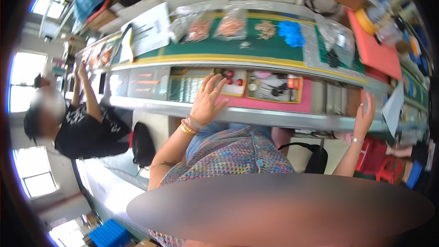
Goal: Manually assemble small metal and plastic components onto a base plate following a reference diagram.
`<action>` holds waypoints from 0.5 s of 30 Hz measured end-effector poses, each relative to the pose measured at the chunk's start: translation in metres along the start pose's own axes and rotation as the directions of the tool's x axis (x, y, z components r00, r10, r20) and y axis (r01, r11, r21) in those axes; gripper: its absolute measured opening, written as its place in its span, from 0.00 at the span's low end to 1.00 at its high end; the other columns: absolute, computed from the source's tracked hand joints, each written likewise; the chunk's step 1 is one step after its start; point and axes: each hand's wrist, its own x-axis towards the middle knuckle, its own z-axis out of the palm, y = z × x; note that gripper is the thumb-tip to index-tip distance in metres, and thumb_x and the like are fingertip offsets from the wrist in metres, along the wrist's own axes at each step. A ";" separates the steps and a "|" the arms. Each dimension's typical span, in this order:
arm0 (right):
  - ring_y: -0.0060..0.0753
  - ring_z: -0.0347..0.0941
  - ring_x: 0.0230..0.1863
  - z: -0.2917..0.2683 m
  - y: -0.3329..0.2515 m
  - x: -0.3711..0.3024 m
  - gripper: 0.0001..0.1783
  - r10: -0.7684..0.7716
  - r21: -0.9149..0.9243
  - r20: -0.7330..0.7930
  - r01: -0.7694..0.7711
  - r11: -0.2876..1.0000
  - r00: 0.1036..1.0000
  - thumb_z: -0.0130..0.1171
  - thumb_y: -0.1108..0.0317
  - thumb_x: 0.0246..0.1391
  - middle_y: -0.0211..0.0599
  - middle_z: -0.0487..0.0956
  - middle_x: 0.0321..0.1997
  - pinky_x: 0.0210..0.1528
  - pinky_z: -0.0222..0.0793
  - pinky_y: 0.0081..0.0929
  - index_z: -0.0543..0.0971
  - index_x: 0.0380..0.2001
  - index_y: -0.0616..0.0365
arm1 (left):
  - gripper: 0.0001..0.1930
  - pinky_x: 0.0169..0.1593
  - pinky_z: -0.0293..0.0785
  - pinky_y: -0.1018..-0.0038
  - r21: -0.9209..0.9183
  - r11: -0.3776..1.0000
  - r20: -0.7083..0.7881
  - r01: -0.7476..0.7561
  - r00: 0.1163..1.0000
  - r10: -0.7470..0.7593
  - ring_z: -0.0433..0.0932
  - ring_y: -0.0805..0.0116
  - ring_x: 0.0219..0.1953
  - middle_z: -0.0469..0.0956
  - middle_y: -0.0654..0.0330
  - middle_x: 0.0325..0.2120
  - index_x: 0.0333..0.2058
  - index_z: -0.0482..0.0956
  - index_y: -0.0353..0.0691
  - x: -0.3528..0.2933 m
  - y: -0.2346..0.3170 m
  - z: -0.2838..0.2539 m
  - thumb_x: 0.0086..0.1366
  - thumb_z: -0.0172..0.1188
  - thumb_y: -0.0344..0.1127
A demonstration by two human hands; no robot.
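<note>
My left hand hovers at the front of the open drawer or lower shelf, fingers stretched and apart, holding nothing. Next to it sits a small yellow-edged box with several red round things. To its right, a second yellow-edged box holds small mixed items, among them dark ones I cannot make out. Both boxes rest on a pink mat. Farther right, my right hand is raised by the bench's metal front edge, its fingers extended and nothing visible in them.
On the green bench top lie clear bags of copper-coloured parts, a tan pile, a blue pile and a clear bag. A red-orange board stands right. Another person works at left.
</note>
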 end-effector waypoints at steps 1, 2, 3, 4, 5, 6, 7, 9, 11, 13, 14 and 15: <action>0.46 0.63 0.60 0.013 -0.040 0.001 0.20 -0.081 0.101 0.065 0.074 0.992 0.995 0.46 0.81 0.48 0.43 0.72 0.54 0.62 0.55 0.38 0.74 0.47 0.61 | 0.32 0.63 0.54 0.58 0.071 0.995 -0.052 0.069 0.997 -0.066 0.55 0.45 0.61 0.60 0.47 0.57 0.57 0.62 0.35 -0.016 -0.016 -0.006 0.56 0.60 0.41; 0.44 0.64 0.59 0.025 -0.076 -0.001 0.19 -0.158 0.191 0.117 0.134 0.972 0.980 0.46 0.82 0.48 0.41 0.74 0.52 0.62 0.56 0.36 0.75 0.44 0.61 | 0.34 0.63 0.53 0.58 0.132 0.983 -0.102 0.126 0.988 -0.113 0.54 0.45 0.62 0.59 0.47 0.58 0.58 0.60 0.33 -0.029 -0.033 -0.009 0.56 0.60 0.42; 0.42 0.66 0.56 0.040 -0.108 -0.004 0.17 -0.181 0.284 0.162 0.130 0.950 0.970 0.48 0.81 0.48 0.40 0.75 0.49 0.60 0.58 0.35 0.76 0.42 0.61 | 0.38 0.64 0.52 0.59 0.161 0.970 -0.177 0.182 0.972 -0.153 0.52 0.45 0.63 0.56 0.45 0.60 0.60 0.56 0.30 -0.044 -0.058 -0.016 0.55 0.61 0.43; 0.41 0.68 0.54 0.053 -0.137 -0.005 0.15 -0.200 0.365 0.202 0.116 0.924 0.959 0.49 0.81 0.48 0.39 0.76 0.46 0.58 0.60 0.33 0.76 0.41 0.61 | 0.40 0.65 0.50 0.60 0.202 0.926 -0.207 0.318 0.938 -0.277 0.50 0.44 0.64 0.53 0.43 0.61 0.60 0.53 0.29 -0.058 -0.080 -0.025 0.57 0.60 0.44; 0.40 0.69 0.51 0.064 -0.162 -0.003 0.14 -0.225 0.412 0.253 0.106 0.905 0.941 0.50 0.80 0.48 0.39 0.77 0.44 0.56 0.62 0.33 0.77 0.39 0.61 | 0.41 0.66 0.49 0.60 0.262 0.851 -0.238 0.456 0.885 -0.401 0.48 0.43 0.65 0.50 0.41 0.62 0.61 0.52 0.26 -0.071 -0.104 -0.038 0.59 0.58 0.48; 0.40 0.71 0.48 0.076 -0.185 0.000 0.12 -0.248 0.457 0.299 0.090 0.885 0.921 0.51 0.80 0.48 0.39 0.77 0.42 0.53 0.63 0.32 0.78 0.37 0.61 | 0.42 0.66 0.48 0.59 0.351 0.792 -0.284 0.499 0.863 -0.418 0.46 0.43 0.66 0.48 0.41 0.63 0.60 0.51 0.25 -0.089 -0.140 -0.050 0.60 0.55 0.53; 0.40 0.71 0.46 0.090 -0.206 0.004 0.11 -0.268 0.493 0.328 0.078 0.867 0.906 0.52 0.79 0.48 0.38 0.77 0.40 0.50 0.64 0.32 0.78 0.36 0.60 | 0.41 0.66 0.47 0.59 0.380 0.710 -0.331 0.592 0.804 -0.494 0.46 0.43 0.66 0.48 0.40 0.63 0.60 0.52 0.24 -0.108 -0.176 -0.062 0.61 0.51 0.56; 0.39 0.71 0.42 0.113 -0.246 0.013 0.09 -0.313 0.539 0.348 0.085 0.838 0.884 0.53 0.78 0.48 0.36 0.77 0.37 0.46 0.65 0.31 0.78 0.34 0.59 | 0.42 0.66 0.45 0.58 0.383 0.542 -0.369 0.748 0.662 -0.653 0.45 0.41 0.66 0.48 0.39 0.63 0.60 0.53 0.25 -0.137 -0.236 -0.094 0.63 0.47 0.59; 0.39 0.70 0.40 0.136 -0.289 0.025 0.07 -0.399 0.572 0.325 0.158 0.805 0.858 0.55 0.77 0.47 0.34 0.77 0.35 0.43 0.66 0.31 0.78 0.31 0.58 | 0.42 0.65 0.46 0.56 0.407 0.395 -0.401 0.823 0.550 -0.732 0.44 0.42 0.66 0.48 0.41 0.64 0.59 0.58 0.27 -0.162 -0.289 -0.120 0.62 0.42 0.64; 0.39 0.69 0.38 0.165 -0.320 0.034 0.05 -0.488 0.587 0.285 0.252 0.769 0.825 0.57 0.75 0.46 0.33 0.76 0.32 0.41 0.66 0.32 0.78 0.30 0.57 | 0.42 0.65 0.46 0.54 0.392 0.343 -0.344 0.854 0.482 -0.806 0.44 0.44 0.67 0.50 0.44 0.64 0.59 0.60 0.28 -0.167 -0.311 -0.135 0.63 0.39 0.65; 0.38 0.69 0.37 0.181 -0.334 0.039 0.05 -0.535 0.592 0.260 0.305 0.746 0.804 0.58 0.74 0.46 0.33 0.75 0.31 0.40 0.66 0.32 0.78 0.29 0.57 | 0.41 0.65 0.45 0.54 0.382 0.320 -0.291 0.867 0.442 -0.848 0.43 0.45 0.67 0.50 0.46 0.64 0.59 0.60 0.29 -0.164 -0.313 -0.140 0.63 0.38 0.65; 0.38 0.69 0.37 0.196 -0.348 0.044 0.05 -0.561 0.598 0.253 0.329 0.731 0.788 0.58 0.74 0.45 0.32 0.75 0.30 0.40 0.67 0.32 0.78 0.29 0.56 | 0.41 0.65 0.45 0.54 0.379 0.340 -0.278 0.860 0.457 -0.845 0.43 0.45 0.67 0.50 0.46 0.64 0.59 0.60 0.29 -0.164 -0.314 -0.139 0.63 0.38 0.65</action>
